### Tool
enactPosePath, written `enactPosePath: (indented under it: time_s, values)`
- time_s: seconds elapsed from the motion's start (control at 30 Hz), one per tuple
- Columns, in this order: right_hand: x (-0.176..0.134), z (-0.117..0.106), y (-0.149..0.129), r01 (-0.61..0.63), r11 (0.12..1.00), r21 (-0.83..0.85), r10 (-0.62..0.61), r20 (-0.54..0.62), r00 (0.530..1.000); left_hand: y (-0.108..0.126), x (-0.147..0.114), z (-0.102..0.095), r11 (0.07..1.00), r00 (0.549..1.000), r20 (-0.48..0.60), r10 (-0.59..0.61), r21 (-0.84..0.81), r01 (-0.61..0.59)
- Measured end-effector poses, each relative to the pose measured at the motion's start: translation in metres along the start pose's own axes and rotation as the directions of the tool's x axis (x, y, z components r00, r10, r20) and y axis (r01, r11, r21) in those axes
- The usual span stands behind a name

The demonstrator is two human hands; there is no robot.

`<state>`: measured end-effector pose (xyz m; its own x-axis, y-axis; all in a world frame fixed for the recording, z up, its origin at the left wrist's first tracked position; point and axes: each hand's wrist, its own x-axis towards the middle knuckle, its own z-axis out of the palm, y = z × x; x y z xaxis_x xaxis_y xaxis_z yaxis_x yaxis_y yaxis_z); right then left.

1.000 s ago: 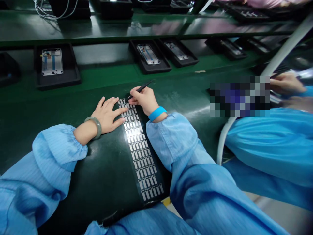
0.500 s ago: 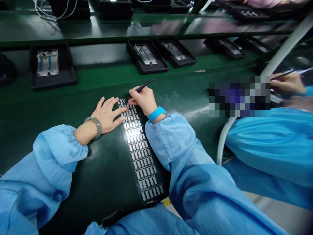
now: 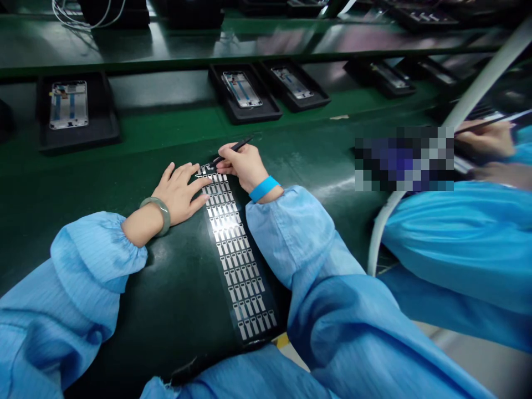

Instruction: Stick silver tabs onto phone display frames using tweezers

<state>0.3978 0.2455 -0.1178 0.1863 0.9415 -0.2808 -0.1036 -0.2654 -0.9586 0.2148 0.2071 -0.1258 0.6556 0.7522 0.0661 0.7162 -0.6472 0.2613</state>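
Observation:
A long clear sheet of small silver stickers (image 3: 236, 244) lies on the green table, its rows running from the near edge to between my hands. My left hand (image 3: 179, 193) rests flat with fingers spread, its fingertips on the sheet's far left edge. In my right hand (image 3: 244, 165) is a pair of black tweezers (image 3: 241, 144), held like a pen. Their tips point down at the top row of stickers; whether they grip one is too small to tell.
Black trays (image 3: 108, 119) with opened phone frames (image 3: 70, 105) line the back of the table (image 3: 174, 299) under a shelf (image 3: 174, 47). To the right a pale curved tube (image 3: 380, 233) rises, and beyond it a co-worker's sleeve (image 3: 461, 233) and hand (image 3: 488, 138) show.
The view has shifted slightly, so the trays sit a little further left. Both hands stay at the sheet's far end, with the tweezers still at the top row.

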Motion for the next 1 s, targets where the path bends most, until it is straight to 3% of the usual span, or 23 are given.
enactPosePath:
  time_s: [0.23,0.37,0.5,0.6,0.67,0.73,0.83,0.93,1.0]
  values:
    - [-0.010,-0.005,-0.007,-0.116,0.984,0.136,0.102,0.107,0.989,-0.002,0.002,0.000,0.993,0.993,-0.118,-0.026,-0.115,0.012]
    - [-0.021,0.000,-0.005,-0.177,0.970,0.169,0.144,0.193,0.971,-0.005,-0.001,-0.008,0.977,0.959,-0.267,-0.093,-0.212,0.036]
    - [-0.030,0.006,-0.004,-0.199,0.967,0.158,0.154,0.259,0.954,-0.001,-0.005,-0.012,0.946,0.938,-0.321,-0.131,-0.324,0.021]
    - [-0.032,0.006,-0.003,-0.090,0.984,0.152,0.057,0.208,0.977,0.005,-0.006,-0.010,0.886,0.910,-0.336,-0.244,-0.460,0.067]
    - [-0.032,0.003,-0.001,0.105,0.985,0.135,-0.120,0.111,0.987,0.008,-0.006,-0.008,0.818,0.889,-0.314,-0.332,-0.565,0.106]
    - [-0.035,-0.002,0.001,0.330,0.943,0.035,-0.332,0.091,0.939,0.009,-0.006,-0.006,0.743,0.878,-0.275,-0.392,-0.657,0.127]
    - [-0.042,-0.006,0.007,0.630,0.746,-0.218,-0.584,0.243,0.775,0.011,-0.005,-0.004,0.656,0.875,-0.233,-0.425,-0.745,0.120]
    - [-0.048,-0.005,0.012,0.807,0.469,-0.360,-0.703,0.402,0.587,0.011,-0.003,-0.002,0.613,0.867,-0.240,-0.436,-0.785,0.091]
    - [-0.049,-0.004,0.016,0.845,0.372,-0.384,-0.718,0.458,0.524,0.011,-0.002,0.000,0.601,0.861,-0.257,-0.439,-0.797,0.069]
